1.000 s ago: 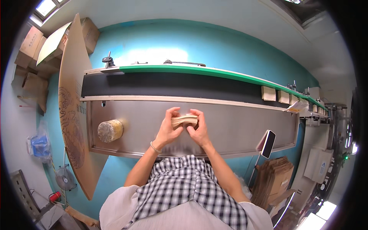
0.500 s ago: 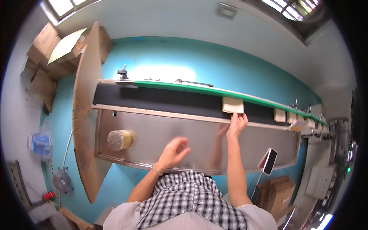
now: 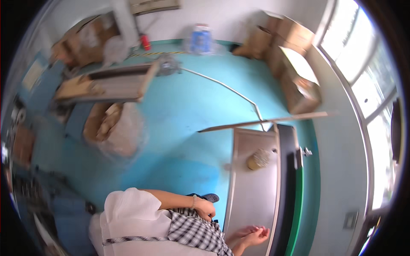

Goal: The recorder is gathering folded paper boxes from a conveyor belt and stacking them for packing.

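My left hand (image 3: 205, 209), with a bracelet at the wrist, is curled closed close against the black-and-white checked apron (image 3: 194, 232). Whatever lies inside its fingers is hidden. Over the metal tray table (image 3: 252, 196) my right hand (image 3: 255, 236) hovers with its fingers bent inward, and what it may hold cannot be made out. Its reflection shows in the shiny surface. Toward the tray's far end stands a roundish, mottled yellow-and-grey thing (image 3: 259, 159). Beside the tray runs a black conveyor belt (image 3: 287, 187) with a green edge rail (image 3: 297, 205).
A cardboard sheet (image 3: 265, 121) stands across the tray's far end. Boxes (image 3: 294, 81) are piled by the window. A plastic-lined box (image 3: 115, 128) and a long trolley-like frame (image 3: 115, 83) are on the left. A floor fan (image 3: 168, 65) and red extinguisher (image 3: 145, 42) are farther back.
My view has swung left, toward the tray's far end. The right hand has come away from the cream-coloured stack on the belt, now out of view. My left hand has drawn in to the apron.
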Demonstrator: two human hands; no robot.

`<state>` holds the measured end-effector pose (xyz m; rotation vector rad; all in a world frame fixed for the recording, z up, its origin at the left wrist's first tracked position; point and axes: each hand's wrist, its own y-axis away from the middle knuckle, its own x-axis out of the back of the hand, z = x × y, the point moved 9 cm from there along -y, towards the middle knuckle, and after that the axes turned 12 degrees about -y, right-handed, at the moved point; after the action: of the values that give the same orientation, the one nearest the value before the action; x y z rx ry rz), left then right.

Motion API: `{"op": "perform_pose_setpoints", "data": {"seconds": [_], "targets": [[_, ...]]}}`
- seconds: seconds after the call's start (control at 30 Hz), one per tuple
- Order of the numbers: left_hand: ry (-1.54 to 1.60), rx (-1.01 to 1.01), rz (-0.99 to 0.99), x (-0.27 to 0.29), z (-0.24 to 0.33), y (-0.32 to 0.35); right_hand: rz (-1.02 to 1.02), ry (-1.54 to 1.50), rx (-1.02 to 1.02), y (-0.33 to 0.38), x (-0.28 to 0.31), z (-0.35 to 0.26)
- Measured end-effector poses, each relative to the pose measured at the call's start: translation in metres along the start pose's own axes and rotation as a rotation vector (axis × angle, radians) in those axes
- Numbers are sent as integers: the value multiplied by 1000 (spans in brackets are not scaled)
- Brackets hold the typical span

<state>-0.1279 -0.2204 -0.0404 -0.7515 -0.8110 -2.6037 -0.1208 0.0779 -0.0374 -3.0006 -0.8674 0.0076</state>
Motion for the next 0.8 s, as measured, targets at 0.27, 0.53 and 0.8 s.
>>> {"op": "perform_pose_setpoints", "data": {"seconds": [0.27, 0.53, 0.8], "targets": [[164, 248, 131, -72, 15, 101, -978, -99, -29, 126, -127, -8], [390, 329, 331, -113, 18, 179, -1126, 26, 506, 137, -133, -14], [332, 301, 453, -121, -4, 204, -1111, 151, 618, 149, -134, -33]]}}
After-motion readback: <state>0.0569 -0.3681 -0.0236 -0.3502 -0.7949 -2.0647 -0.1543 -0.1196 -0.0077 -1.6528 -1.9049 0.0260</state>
